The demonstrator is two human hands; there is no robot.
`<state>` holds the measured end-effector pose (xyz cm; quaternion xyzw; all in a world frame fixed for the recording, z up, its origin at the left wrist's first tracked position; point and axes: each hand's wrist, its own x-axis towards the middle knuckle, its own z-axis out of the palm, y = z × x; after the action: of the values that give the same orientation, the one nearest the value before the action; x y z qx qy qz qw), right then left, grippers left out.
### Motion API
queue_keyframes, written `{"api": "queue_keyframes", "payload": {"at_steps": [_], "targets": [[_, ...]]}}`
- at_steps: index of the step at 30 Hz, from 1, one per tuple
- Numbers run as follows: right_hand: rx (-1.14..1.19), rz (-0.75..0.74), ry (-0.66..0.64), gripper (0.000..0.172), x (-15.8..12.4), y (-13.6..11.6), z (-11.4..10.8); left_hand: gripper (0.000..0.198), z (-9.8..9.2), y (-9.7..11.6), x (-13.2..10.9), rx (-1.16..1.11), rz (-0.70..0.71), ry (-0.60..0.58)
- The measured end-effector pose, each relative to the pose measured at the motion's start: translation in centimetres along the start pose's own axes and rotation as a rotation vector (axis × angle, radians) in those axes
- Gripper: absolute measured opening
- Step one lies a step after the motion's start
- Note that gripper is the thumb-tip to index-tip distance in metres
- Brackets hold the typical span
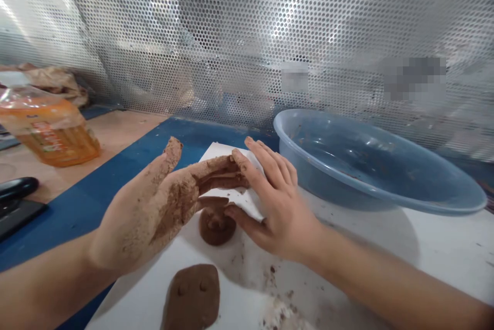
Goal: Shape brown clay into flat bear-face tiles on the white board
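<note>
The clay-caked left hand (150,206) and clean right hand (278,206) are both open, fingers spread, gripping nothing; the right rests on a white sheet (218,157). A round lump of brown clay (216,226) sits just below, between them. Nearer lies a flat clay slab (192,296) with two small knobs, its long axis pointing away; a blue plastic basin (370,160) stands beyond.

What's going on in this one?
A person is working with brown clay bare-handed over a white sheet. Their left hand is coated in clay, while their right hand is much cleaner. Both hands are close together above a small dimpled clay lump. A flatter clay piece with two small bumps lies nearer the person, and a blue plastic basin with clay smears sits beyond, to the right.
</note>
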<state>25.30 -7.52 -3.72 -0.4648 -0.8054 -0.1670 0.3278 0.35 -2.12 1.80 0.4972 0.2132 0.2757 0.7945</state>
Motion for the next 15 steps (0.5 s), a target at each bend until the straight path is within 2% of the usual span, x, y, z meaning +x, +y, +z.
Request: {"api": "queue_keyframes", "payload": {"at_steps": [6,11,15], "targets": [[-0.053,-0.089,-0.018,0.091,0.08,-0.42,-0.2,0.096,0.4,-0.52,0.41,-0.043,-0.067,0.016],[-0.079,-0.017,-0.016,0.093,0.02,-0.32,-0.18,0.096,0.32,-0.29,0.16,-0.056,-0.047,0.018],[-0.08,-0.104,-0.049,0.1,0.0,-0.55,-0.18,0.088,0.34,-0.12,0.08,-0.087,-0.083,-0.025]]}}
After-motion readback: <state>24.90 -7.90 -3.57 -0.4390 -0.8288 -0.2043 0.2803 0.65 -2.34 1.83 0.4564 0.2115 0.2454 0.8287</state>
